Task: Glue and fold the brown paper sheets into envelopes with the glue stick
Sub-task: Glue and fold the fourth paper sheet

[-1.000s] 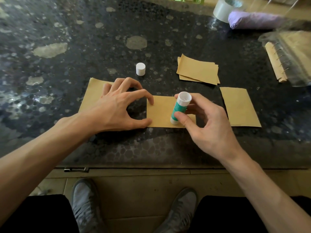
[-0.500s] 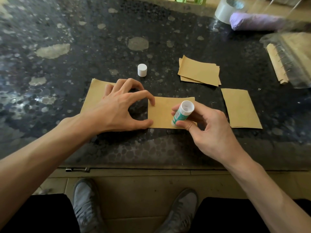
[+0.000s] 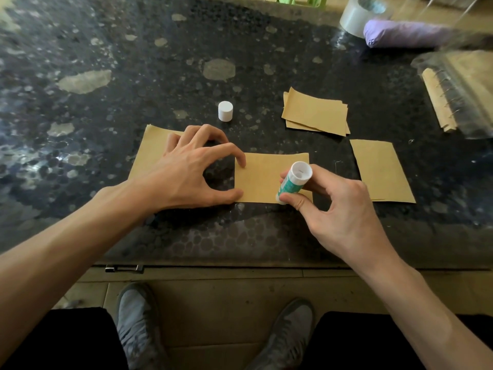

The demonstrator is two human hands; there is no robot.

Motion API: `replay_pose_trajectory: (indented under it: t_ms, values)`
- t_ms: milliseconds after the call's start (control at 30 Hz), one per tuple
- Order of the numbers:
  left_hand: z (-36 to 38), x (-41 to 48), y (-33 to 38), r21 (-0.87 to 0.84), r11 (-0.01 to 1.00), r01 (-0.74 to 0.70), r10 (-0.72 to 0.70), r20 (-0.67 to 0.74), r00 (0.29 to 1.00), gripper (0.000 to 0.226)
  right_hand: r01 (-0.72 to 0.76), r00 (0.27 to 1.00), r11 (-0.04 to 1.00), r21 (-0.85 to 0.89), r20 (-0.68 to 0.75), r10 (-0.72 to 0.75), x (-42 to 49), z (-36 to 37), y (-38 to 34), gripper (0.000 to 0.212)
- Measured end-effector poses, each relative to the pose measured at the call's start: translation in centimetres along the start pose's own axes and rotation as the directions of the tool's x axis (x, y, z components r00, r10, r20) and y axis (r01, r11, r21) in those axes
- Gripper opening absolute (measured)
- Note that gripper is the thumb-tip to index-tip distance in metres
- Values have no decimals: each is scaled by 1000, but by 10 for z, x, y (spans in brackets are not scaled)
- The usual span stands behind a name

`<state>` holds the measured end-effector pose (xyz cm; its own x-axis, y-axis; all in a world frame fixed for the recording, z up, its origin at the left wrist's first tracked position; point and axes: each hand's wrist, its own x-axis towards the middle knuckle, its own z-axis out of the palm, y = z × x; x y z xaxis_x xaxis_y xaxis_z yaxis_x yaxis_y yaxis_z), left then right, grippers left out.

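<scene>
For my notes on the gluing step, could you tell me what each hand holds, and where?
The right hand grips the glue stick around its lower green barrel. The left hand holds nothing, only pinning the brown sheet at its left edge.

On the dark speckled table (image 3: pixel 133 49) lay three single flat brown paper sheets (image 3: pixel 266 177), one loose stack of them at one o'clock (image 3: pixel 314 113), one green-and-white glue stick (image 3: pixel 292 181), one white round cap (image 3: pixel 225 110), one clear tape roll (image 3: pixel 357 16), and two bare hands (image 3: pixel 186 172).
</scene>
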<state>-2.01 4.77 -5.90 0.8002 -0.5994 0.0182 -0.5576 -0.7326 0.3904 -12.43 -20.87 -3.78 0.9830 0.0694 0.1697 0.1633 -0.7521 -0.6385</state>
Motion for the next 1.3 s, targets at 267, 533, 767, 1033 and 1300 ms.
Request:
replay_pose_trajectory:
  t_ms: [267,533,767,1033,1300]
  values:
    - [1,0,0,0,1000,-2,2,-17,1000,59,-8,1000,999,-34,20,9,-7,-9,4,39]
    - [2,0,-1,1,1000,-3,3,-18,1000,60,-37,999,997,-68,5,37,-10,-19,7,37]
    - [2,0,-1,1,1000,-5,5,-15,1000,59,-57,998,992,-109,-5,56,-13,-28,10,35]
    - [1,0,-2,-7,1000,-8,8,-6,1000,57,-100,991,995,13,-83,100,-12,-39,19,38]
    - [2,0,-2,-4,1000,5,-5,-9,1000,58,-45,999,939,341,-10,51,10,-13,-2,31]
